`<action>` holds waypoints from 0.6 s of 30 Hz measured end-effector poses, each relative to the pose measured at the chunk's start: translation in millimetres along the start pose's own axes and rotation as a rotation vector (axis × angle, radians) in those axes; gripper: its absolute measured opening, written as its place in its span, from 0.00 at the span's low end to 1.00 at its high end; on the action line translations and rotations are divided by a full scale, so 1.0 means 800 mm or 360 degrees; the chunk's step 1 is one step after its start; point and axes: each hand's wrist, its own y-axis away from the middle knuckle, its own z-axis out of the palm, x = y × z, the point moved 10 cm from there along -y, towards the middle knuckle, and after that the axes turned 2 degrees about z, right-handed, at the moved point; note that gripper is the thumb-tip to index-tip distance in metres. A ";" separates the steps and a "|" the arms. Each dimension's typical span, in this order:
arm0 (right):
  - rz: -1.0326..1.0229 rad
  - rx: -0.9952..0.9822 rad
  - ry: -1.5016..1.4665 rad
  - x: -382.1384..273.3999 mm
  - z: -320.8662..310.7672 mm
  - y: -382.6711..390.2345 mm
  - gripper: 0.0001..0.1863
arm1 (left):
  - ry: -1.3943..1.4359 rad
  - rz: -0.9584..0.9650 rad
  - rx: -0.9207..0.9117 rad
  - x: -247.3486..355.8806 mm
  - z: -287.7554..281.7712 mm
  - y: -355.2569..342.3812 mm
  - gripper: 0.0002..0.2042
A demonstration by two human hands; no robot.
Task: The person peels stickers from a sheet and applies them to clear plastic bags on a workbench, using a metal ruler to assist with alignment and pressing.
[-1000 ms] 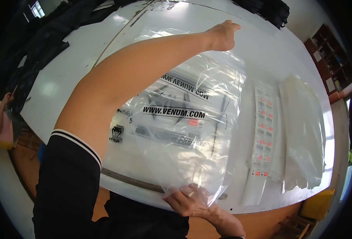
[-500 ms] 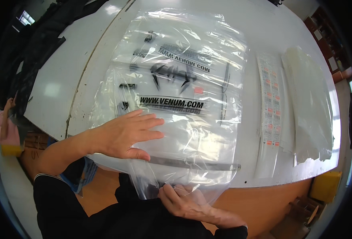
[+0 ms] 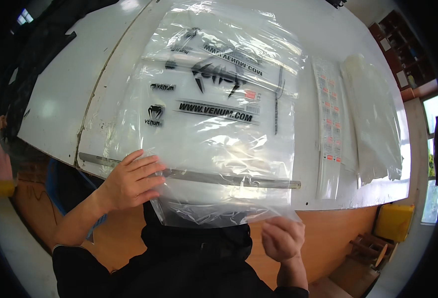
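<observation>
Clear plastic bag [image 3: 216, 149], with black print, lies flat on the white bench [image 3: 50, 109], its near end overhanging the front edge. Left hand [image 3: 131, 183]: positioned at the bag's left edge, fingers extended and slightly apart, fingertips over the film; whether they grip any of it cannot be told. Right hand [image 3: 284, 238]: positioned at the near right corner beyond the bench edge, fingers curled closed, pinching the bag. A narrow flat bar [image 3: 100, 159] runs along the front of the bench, mostly beneath the bag. To the right lie a printed label strip [image 3: 329, 129] and, beside it, translucent sheeting [image 3: 373, 119].
</observation>
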 end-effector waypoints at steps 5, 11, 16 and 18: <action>0.0760 0.0146 0.0407 0.123 -0.033 0.016 0.18 | 0.0018 -0.0139 0.0144 -0.011 -0.001 0.016 0.20; 0.0732 -0.0081 0.0543 0.148 -0.012 0.017 0.25 | 0.0071 -0.0253 0.0429 0.035 0.017 0.030 0.38; 0.0658 -0.0256 0.0503 0.148 0.001 0.015 0.24 | -0.0087 -0.0219 0.0479 0.063 0.067 0.032 0.40; 0.0665 -0.0250 0.0456 0.155 0.002 0.021 0.22 | -0.0193 -0.0240 0.0590 0.064 0.060 0.041 0.38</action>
